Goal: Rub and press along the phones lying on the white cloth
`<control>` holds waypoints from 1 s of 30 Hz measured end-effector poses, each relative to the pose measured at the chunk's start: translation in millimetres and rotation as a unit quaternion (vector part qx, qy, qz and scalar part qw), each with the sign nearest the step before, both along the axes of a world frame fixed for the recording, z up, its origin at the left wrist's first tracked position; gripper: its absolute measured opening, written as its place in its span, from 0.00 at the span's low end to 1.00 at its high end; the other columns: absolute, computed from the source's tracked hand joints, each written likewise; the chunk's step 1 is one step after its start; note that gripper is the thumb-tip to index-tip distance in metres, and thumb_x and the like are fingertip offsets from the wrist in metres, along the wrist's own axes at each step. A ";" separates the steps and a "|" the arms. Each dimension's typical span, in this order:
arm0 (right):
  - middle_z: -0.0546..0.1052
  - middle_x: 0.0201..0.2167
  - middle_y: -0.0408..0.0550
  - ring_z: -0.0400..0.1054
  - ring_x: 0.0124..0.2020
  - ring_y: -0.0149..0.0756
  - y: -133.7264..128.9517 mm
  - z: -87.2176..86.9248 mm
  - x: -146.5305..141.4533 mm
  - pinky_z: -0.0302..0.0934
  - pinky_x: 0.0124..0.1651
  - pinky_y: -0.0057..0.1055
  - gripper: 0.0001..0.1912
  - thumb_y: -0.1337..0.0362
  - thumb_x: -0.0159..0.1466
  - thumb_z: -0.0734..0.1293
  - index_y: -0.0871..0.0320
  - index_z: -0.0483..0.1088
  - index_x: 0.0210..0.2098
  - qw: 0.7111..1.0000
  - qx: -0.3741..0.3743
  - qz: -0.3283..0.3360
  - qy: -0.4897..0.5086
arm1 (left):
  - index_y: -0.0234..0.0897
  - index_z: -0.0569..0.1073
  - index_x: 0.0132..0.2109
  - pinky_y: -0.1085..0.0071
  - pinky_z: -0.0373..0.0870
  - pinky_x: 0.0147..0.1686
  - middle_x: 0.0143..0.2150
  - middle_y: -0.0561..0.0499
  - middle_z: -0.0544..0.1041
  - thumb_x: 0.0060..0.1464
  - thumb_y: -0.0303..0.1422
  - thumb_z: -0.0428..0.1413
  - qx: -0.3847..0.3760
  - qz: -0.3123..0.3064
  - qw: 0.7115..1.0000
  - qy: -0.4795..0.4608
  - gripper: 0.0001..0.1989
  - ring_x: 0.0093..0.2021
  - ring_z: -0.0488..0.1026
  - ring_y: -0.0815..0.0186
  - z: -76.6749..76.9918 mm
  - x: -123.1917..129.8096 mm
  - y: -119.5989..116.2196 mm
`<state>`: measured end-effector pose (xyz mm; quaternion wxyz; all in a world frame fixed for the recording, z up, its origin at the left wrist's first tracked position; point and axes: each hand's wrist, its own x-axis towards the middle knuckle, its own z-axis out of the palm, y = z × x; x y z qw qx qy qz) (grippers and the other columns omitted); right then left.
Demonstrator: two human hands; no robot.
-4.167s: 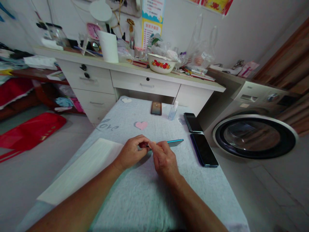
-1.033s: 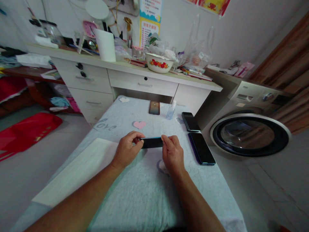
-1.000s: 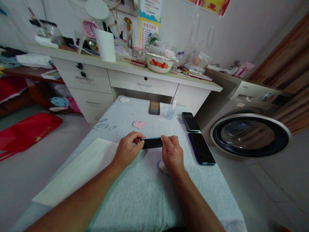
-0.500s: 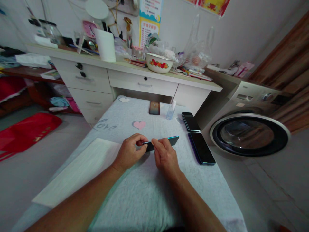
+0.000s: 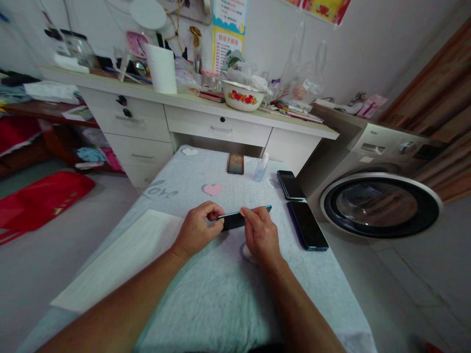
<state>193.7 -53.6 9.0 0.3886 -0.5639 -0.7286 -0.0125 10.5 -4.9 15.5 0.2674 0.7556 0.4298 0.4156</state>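
A dark phone point(image 5: 233, 221) is held on its long edge above the cloth-covered table point(image 5: 221, 294). My left hand point(image 5: 198, 229) pinches its left end between thumb and fingers. Along the upper edge, right of the middle, the closed fingers of my right hand point(image 5: 262, 235) press on the phone; whether they hold anything small is hidden. Two more phones lie face up to the right, a larger one point(image 5: 308, 225) in front of a smaller one point(image 5: 290, 185). Farther back are a clear spray bottle point(image 5: 261, 167) and a small brown-framed item point(image 5: 235, 163).
A pale rectangular sheet point(image 5: 121, 260) lies on the table's left side. Behind stands a white desk point(image 5: 217, 125) with a flowered bowl point(image 5: 243, 96) and a white cylinder point(image 5: 161, 68). A washing machine point(image 5: 379, 147) is at the right, a red bag point(image 5: 47, 198) on the floor at left.
My right hand has slid to the right along the phone's upper edge, uncovering more of its dark face. My left hand keeps its pinch at the left end.
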 end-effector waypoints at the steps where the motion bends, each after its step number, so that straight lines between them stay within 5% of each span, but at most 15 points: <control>1: 0.70 0.38 0.49 0.67 0.36 0.32 0.8 -0.1 3.7 0.64 0.41 0.27 0.17 0.71 0.65 0.57 0.57 0.71 0.50 1.000 0.004 -0.018 0.003 | 0.37 0.71 0.31 0.71 0.64 0.33 0.28 0.55 0.69 0.47 0.27 0.54 0.000 0.001 1.000 -0.003 0.02 0.30 0.67 0.68 -0.3 -0.4 0.4; 13: 0.69 0.33 0.47 0.65 0.34 0.33 9.1 0.8 36.7 0.59 0.39 0.28 0.15 0.67 0.66 0.57 0.57 0.74 0.45 0.985 0.002 -0.170 0.004 | 0.37 0.70 0.30 0.72 0.64 0.32 0.27 0.55 0.69 0.46 0.25 0.53 0.038 -0.006 0.999 0.005 0.03 0.29 0.67 0.68 2.5 -1.5 0.0; 30: 0.79 0.39 0.55 0.72 0.40 0.41 18.2 -12.4 52.6 0.62 0.46 0.34 0.19 0.57 0.63 0.60 0.62 0.77 0.43 0.962 -0.114 -0.168 0.184 | 0.37 0.69 0.29 0.72 0.63 0.32 0.27 0.55 0.68 0.46 0.24 0.52 0.046 0.008 0.999 0.011 0.04 0.30 0.67 0.68 1.3 -2.5 1.2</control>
